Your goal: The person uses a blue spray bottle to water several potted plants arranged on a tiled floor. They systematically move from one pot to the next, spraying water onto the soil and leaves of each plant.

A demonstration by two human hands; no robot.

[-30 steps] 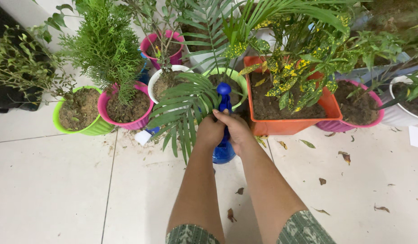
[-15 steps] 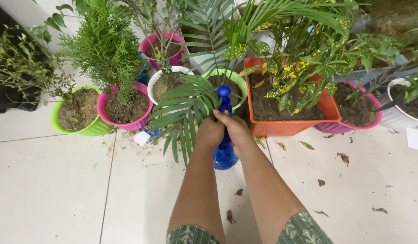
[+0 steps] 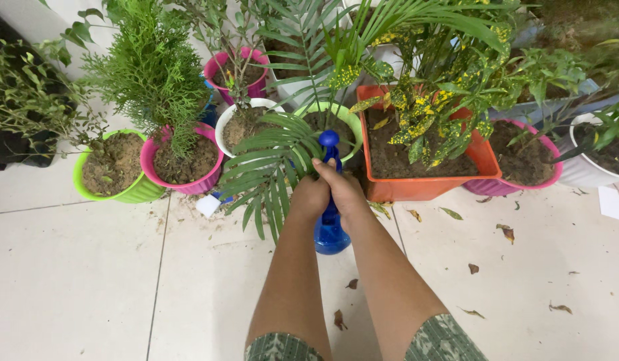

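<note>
A blue spray bottle (image 3: 330,231) stands upright over the tiled floor, its nozzle top at the level of the plants. Both hands wrap its neck: my left hand (image 3: 310,195) on the left side, my right hand (image 3: 343,188) on the right with fingers over the trigger area. A drooping palm frond (image 3: 266,167) hangs right beside my left hand. The palm grows from a light green pot (image 3: 350,124) just behind the bottle.
Potted plants line the far side: a green pot (image 3: 132,192), a pink pot (image 3: 189,186), a white pot (image 3: 226,120), an orange rectangular planter (image 3: 423,187), a ribbed pink pot (image 3: 523,182). Dry leaves (image 3: 505,231) lie scattered on the white tiles.
The hands and bottle have barely shifted. The view has edged slightly closer to the plants.
</note>
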